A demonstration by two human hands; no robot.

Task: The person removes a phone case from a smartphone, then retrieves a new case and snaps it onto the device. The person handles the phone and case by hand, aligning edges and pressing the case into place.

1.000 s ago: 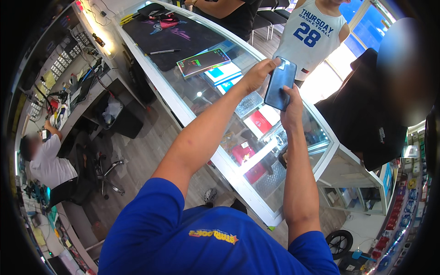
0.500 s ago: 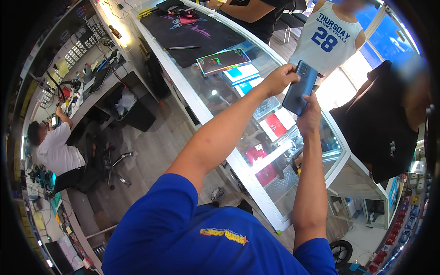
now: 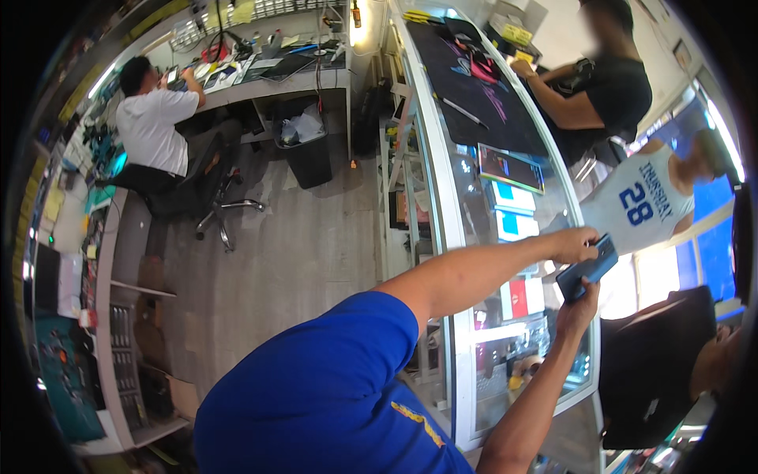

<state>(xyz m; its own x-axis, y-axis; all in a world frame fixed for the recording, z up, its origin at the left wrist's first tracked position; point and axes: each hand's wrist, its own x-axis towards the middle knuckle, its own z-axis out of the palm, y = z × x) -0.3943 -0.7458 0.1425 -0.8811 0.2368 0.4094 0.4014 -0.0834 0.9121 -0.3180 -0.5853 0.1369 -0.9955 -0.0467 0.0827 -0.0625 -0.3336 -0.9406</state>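
A dark blue smartphone (image 3: 586,268) is held up over the far side of a glass display counter (image 3: 466,359), its back with the camera bump showing. My left hand (image 3: 575,246) grips its upper edge with thumb and fingers. My right hand (image 3: 581,304) holds the lower end, thumb lying on the back. The phone's screen side is hidden from this view. Beneath my arms, the counter holds a red and white box (image 3: 517,298) and blue and white boxes (image 3: 517,225) under its glass.
On the counter lie a black mat (image 3: 474,95), a pen (image 3: 464,111) and a dark flat box (image 3: 512,168). Three people stand beyond the counter. At left, a person in white (image 3: 154,126) sits at a cluttered workbench (image 3: 268,83); a black bin (image 3: 306,158) stands below it.
My view has swung left, so counter and phone sit farther right in the picture. Both hands still hold the phone, which now appears more tilted.
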